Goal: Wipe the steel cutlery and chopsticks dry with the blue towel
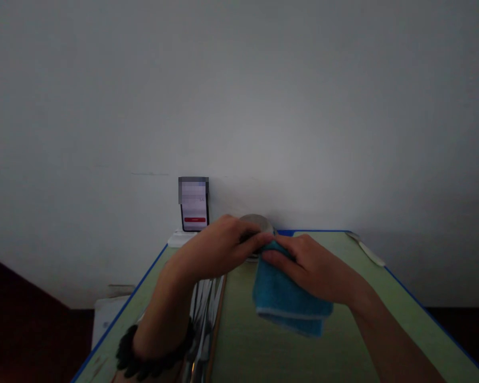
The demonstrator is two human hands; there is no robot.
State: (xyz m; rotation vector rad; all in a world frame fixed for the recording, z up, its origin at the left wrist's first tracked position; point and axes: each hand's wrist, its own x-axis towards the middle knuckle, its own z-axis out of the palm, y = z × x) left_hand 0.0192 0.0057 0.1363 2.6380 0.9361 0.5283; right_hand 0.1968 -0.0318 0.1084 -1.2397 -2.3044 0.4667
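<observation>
left hand point(219, 247), a dark beaded bracelet point(138, 356) on its wrist nearest me, reaches forward over a bundle of shiny metal cutlery point(203, 314) and curls its fingers round the rim of a metal bowl point(257, 223). right hand point(303, 266) lies with fingers together on a blue cloth point(283, 300), pinching its top edge against the bowl's side. to me it looks like the wiping itself is in hand; working round the rim would call for a steady left grip while the cloth slides. the cloth is thick, nubbly terry, folded and drooping. the bowl is smooth, round and dully gleaming, at the far end of the matte green table point(243, 346). beyond it a phone point(195, 205) stands upright by the plain wall point(239, 80).
</observation>
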